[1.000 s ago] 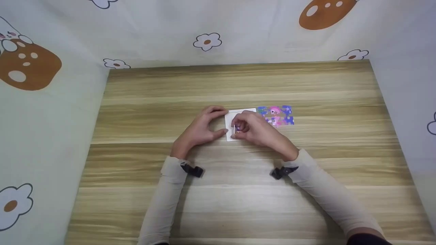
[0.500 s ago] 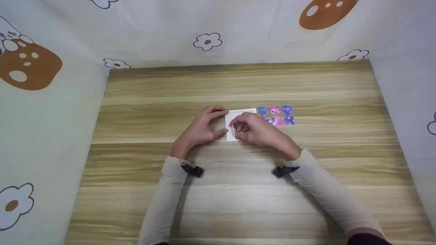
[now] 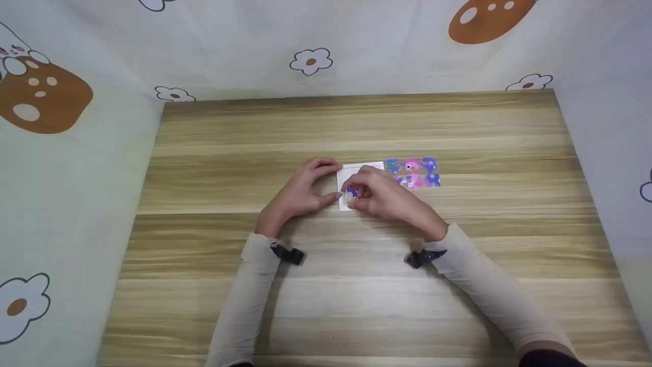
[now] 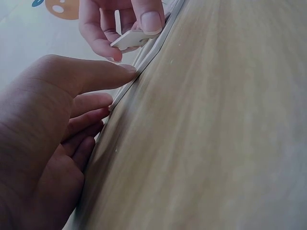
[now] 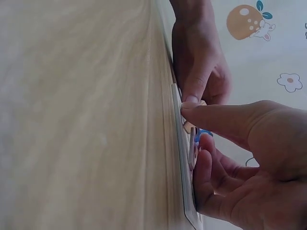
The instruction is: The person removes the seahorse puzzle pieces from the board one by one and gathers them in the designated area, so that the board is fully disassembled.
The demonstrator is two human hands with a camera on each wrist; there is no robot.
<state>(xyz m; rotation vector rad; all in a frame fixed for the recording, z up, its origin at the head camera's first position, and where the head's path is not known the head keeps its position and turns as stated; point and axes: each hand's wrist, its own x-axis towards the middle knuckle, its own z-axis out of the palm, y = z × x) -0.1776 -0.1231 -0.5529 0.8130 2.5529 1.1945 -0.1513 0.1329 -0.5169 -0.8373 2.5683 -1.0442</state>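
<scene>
A small white puzzle tray [image 3: 344, 176] lies flat near the middle of the table. My left hand [image 3: 300, 191] touches its left side, thumb laid along the edge and fingers at the far left corner. My right hand [image 3: 384, 193] pinches a puzzle piece [image 3: 352, 195] with blue on it, close over the tray's near left part. In the left wrist view the piece [image 4: 128, 39] shows its pale underside, below the right thumb. Another thin white edge [image 4: 118, 21] shows among the right fingers. The right hand hides much of the tray's inside.
Right of the tray lies a group of colourful puzzle pieces [image 3: 415, 173], with a pink bird against blue, partly behind my right hand. The wood-grain table [image 3: 331, 306] meets patterned cloth walls [image 3: 244, 61] at the back and sides.
The puzzle piece in my right fingers has turned from edge-on to show more of its blue face. My right hand has shifted slightly; the left hand stays at the tray.
</scene>
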